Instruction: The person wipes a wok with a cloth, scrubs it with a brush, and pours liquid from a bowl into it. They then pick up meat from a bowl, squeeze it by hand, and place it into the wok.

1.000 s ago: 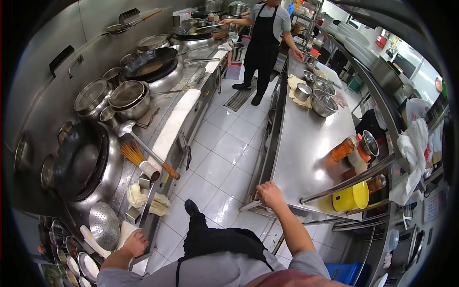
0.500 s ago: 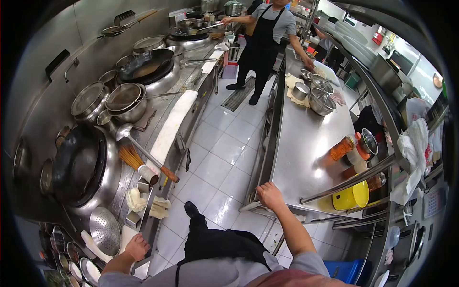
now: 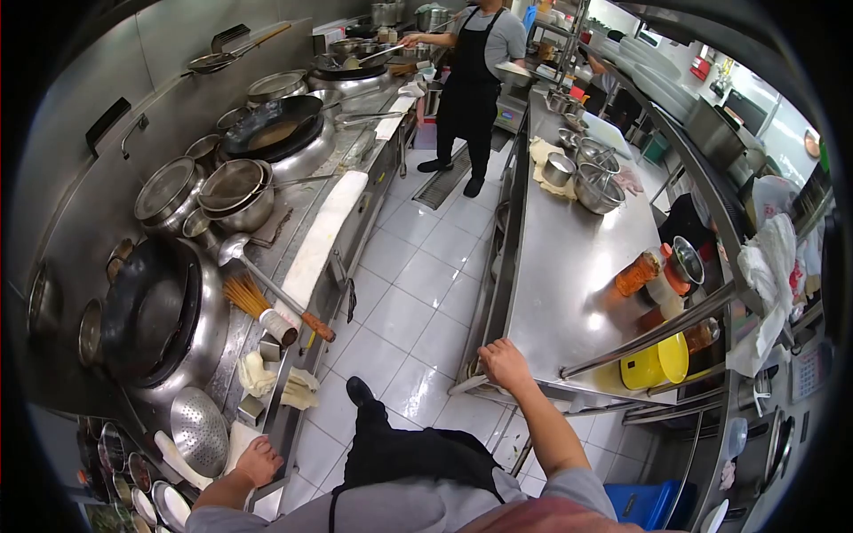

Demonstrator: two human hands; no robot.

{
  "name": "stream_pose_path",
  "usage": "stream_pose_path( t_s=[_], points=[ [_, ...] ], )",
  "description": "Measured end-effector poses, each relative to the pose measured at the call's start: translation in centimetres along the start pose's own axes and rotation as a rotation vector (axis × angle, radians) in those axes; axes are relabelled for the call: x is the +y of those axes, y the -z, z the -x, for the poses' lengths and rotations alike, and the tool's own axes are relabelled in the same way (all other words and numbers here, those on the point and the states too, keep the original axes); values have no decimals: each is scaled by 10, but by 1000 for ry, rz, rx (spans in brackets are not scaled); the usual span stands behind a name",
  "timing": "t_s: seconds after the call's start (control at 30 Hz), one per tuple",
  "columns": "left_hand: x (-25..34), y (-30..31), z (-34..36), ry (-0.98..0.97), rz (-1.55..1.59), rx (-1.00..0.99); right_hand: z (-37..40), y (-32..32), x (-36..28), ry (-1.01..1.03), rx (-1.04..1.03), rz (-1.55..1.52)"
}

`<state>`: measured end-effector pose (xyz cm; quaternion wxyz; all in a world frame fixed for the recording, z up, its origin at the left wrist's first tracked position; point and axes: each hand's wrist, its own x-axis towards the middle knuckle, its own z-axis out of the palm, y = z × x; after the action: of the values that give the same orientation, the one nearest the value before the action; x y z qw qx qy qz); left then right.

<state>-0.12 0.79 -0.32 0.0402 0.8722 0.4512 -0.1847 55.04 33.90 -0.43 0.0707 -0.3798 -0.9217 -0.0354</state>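
Observation:
My left hand (image 3: 259,461) rests on the front edge of the stove counter, fingers lying loosely over it and holding nothing I can see. Just beside it are a folded white cloth (image 3: 242,439) and a perforated skimmer (image 3: 197,432). At the near corner of the steel worktable (image 3: 560,275), my right hand (image 3: 503,362) has its fingers curled over the edge. A large black wok (image 3: 149,306), a long ladle with a wooden handle (image 3: 277,286) and a bamboo brush (image 3: 258,306) stand farther along the counter from my left hand.
A co-worker (image 3: 475,84) in a black apron stands at the far stove, holding a ladle and a metal bowl (image 3: 512,73). Metal bowls (image 3: 599,189), a red-orange bottle (image 3: 641,271) and a yellow container (image 3: 654,362) are on the worktable side. A drain grate (image 3: 442,180) crosses the tiled aisle.
The co-worker's arm has drawn back from the bowls on the worktable, and a metal bowl is now in that hand. The body has turned toward the stove. My hands stay put.

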Motion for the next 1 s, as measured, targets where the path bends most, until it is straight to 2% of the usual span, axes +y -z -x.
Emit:
stream_pose_path(
  t_s=[0.33, 0.53, 0.63, 0.67, 0.7, 0.73, 0.8, 0.83, 1.0],
  points=[
    [1, 12, 0, -19, -67, -46, 0, 3, -1, -7, -8, -13],
    [1, -1, 1, -8, -48, 5, 0, -1, 0, -5, 16, -17],
    [2, -17, 0, 43, -29, -99, 0, -6, 3, -6, 8, -58],
    [4, -17, 2, 79, -108, 23, -1, -7, 8, -55, -36, -19],
    [5, -33, 0, 113, -84, -66, -1, -12, 7, -74, -102, -2],
    [11, -23, 0, 178, 89, -127, 3, -21, 8, -53, 23, -111],
    [1, 7, -4, 28, 90, 54, -3, -12, 5, -24, 12, -181],
    [-1, 6, -7, 65, 163, -44, -3, -17, 7, -7, 42, -140],
    [38, 29, -52, 285, 331, 149, -4, 0, 3, 8, -4, -123]
  ],
)
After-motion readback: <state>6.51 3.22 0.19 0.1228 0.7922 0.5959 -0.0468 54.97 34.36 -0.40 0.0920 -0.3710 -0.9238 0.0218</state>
